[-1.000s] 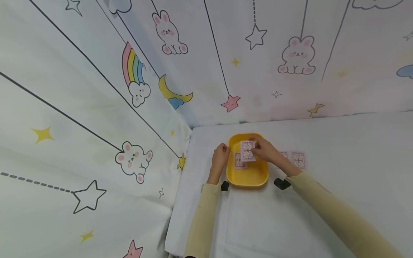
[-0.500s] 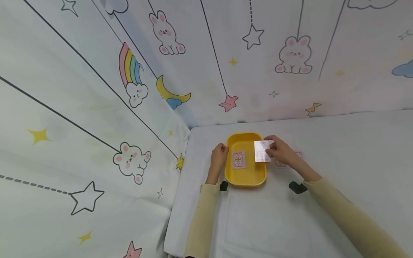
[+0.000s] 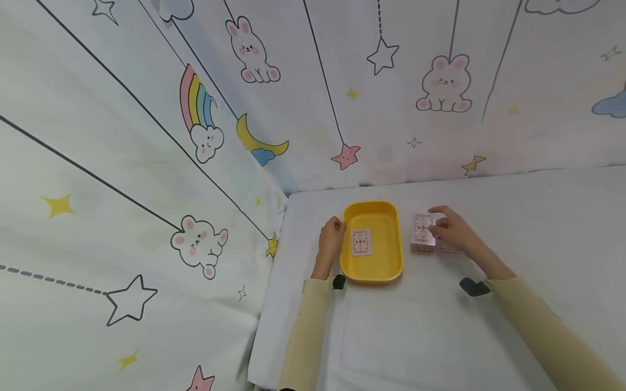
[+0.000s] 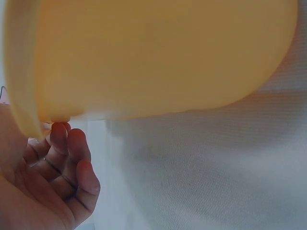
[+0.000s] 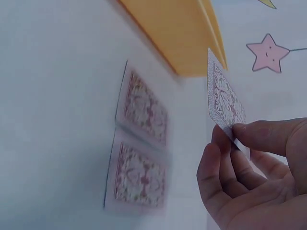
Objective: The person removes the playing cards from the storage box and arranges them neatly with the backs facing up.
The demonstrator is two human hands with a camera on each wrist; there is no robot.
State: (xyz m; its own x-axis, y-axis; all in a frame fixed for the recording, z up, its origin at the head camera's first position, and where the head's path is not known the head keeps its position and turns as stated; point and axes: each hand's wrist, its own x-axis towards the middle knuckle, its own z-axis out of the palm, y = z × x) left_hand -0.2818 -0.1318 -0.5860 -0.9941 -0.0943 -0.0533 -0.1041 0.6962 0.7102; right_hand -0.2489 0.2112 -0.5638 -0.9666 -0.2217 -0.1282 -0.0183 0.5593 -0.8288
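My left hand [image 3: 331, 239] pinches the left rim of a yellow plastic tray [image 3: 371, 204]; the left wrist view has its curled fingers [image 4: 87, 177] just under the tray's edge. Inside the tray, toward its left side, one playing card [image 3: 361, 242] lies with its patterned back up. To the right of the tray, my right hand [image 3: 457, 234] holds another playing card [image 5: 225, 93] between thumb and fingers, raised over the table. Below it lie two playing cards [image 5: 144, 110] side by side, backs up, partly covered in the head view by the held card and the hand.
A white cloth covers the table [image 3: 401, 336]. Behind and to the left rise white fabric walls [image 3: 303, 108] printed with bunnies, stars and a rainbow. Dark pieces [image 3: 474, 287] of the wrist gear show beside both sleeves.
My right hand has carried the playing card from above the tray rightward to above the two cards on the table. My left hand has stayed at the tray's rim.
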